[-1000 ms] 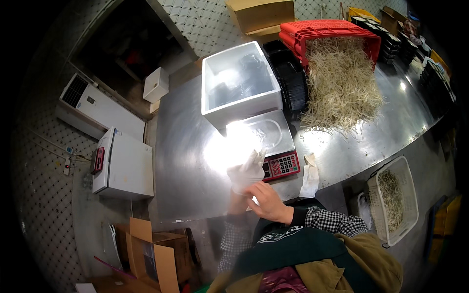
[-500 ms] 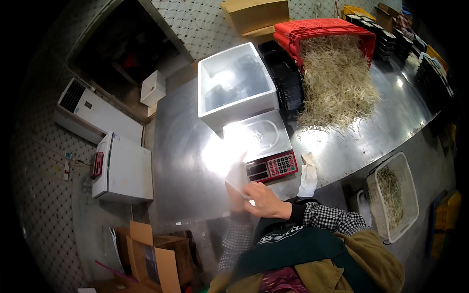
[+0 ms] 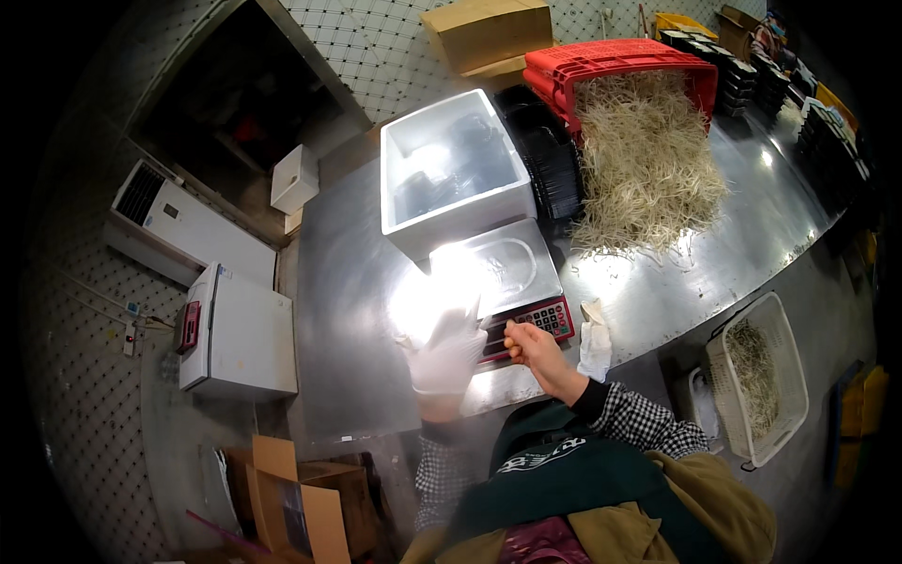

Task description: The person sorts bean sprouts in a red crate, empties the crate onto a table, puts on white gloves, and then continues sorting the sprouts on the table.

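Note:
My left hand (image 3: 443, 352) wears a thin whitish glove and reaches over the front left of the digital scale (image 3: 503, 268). Its fingers are stretched out, partly washed out by glare. My right hand (image 3: 540, 357) is bare, its fingers curled together in front of the red keypad of the scale, with nothing visible in them. The metal pan of the scale carries nothing. Right of it lies a crumpled white glove-like piece (image 3: 594, 340). Behind the scale stands a white foam box (image 3: 460, 221) with dark contents.
A red crate (image 3: 620, 58) lies on its side, spilling pale, thin sprout-like strands (image 3: 648, 169) onto the metal table (image 3: 343, 301). Black trays (image 3: 545, 155) stand beside the foam box. A white basket (image 3: 794, 404) sits low at right, an opened cardboard box (image 3: 319, 517) at lower left.
My right hand has let go of the glove's cuff at my left wrist and moved right, toward the keypad. My left hand has turned and spread its gloved fingers.

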A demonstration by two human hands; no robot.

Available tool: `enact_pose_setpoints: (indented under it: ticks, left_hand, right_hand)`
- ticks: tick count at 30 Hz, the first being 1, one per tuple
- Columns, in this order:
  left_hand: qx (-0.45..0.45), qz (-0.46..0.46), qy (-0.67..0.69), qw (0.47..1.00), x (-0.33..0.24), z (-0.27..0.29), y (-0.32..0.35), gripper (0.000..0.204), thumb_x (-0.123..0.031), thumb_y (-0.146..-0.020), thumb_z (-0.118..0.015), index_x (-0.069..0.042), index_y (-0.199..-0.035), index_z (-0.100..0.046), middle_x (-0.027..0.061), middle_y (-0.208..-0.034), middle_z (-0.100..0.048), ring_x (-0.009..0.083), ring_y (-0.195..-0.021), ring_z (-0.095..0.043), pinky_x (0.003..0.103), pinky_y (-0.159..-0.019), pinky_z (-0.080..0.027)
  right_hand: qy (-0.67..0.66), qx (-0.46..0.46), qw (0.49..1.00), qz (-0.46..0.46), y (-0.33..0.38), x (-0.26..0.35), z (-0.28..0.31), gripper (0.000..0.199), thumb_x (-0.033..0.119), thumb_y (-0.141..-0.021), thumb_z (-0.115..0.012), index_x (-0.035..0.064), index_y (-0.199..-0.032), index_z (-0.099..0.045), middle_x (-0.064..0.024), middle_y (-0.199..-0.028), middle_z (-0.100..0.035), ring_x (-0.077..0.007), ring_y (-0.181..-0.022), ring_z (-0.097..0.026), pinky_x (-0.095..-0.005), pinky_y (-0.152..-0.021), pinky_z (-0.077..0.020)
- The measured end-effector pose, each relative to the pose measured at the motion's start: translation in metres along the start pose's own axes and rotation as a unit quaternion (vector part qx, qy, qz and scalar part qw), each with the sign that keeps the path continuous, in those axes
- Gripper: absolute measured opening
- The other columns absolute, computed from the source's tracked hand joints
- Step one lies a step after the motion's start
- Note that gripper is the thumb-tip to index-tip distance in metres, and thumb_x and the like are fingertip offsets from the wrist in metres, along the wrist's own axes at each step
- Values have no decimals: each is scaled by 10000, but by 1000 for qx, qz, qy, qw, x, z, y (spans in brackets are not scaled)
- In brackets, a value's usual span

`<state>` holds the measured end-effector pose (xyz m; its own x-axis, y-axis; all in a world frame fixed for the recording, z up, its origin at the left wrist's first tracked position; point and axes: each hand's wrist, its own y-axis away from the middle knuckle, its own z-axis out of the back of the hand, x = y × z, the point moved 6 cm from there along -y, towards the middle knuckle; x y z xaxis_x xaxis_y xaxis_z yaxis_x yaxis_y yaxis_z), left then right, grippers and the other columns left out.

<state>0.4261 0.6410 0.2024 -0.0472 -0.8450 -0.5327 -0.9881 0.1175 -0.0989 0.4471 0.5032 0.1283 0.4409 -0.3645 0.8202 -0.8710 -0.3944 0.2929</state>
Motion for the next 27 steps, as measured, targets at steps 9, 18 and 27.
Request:
enact_pose_setpoints:
  ticks: [9, 18, 27]
  left_hand:
    - [-23, 53, -2, 998, 6, 17, 11, 865, -621, -955, -423, 8, -1525, -252, 176, -1584, -251, 343, -1462, -205, 481, -1200, -187]
    - [-12, 0, -357, 934, -4, 3, 11, 707, -497, -1017, -331, -40, -1546, -226, 161, -1579, -257, 297, -1448, -242, 471, -1174, -229]
    - [-56, -51, -61, 995, 0, 43, 8, 692, -494, -1026, -385, -10, -1515, -304, 155, -1540, -363, 316, -1438, -306, 489, -1195, -237]
  right_hand:
    - [-137, 21, 989, -50, -8, -5, -6, 124, 195, -975, -631, 78, -1015, -638, 42, -921, -608, -54, -805, -531, -215, -744, -429]
    - [-28, 29, 999, 20, -9, 2, -13, 124, 165, -949, -663, 44, -932, -678, 40, -869, -649, -26, -778, -533, -194, -717, -415]
    - [156, 86, 983, 44, 1, -12, -32, 242, 189, -935, -668, -26, -1045, -690, -54, -977, -715, -107, -898, -638, -262, -816, -498]
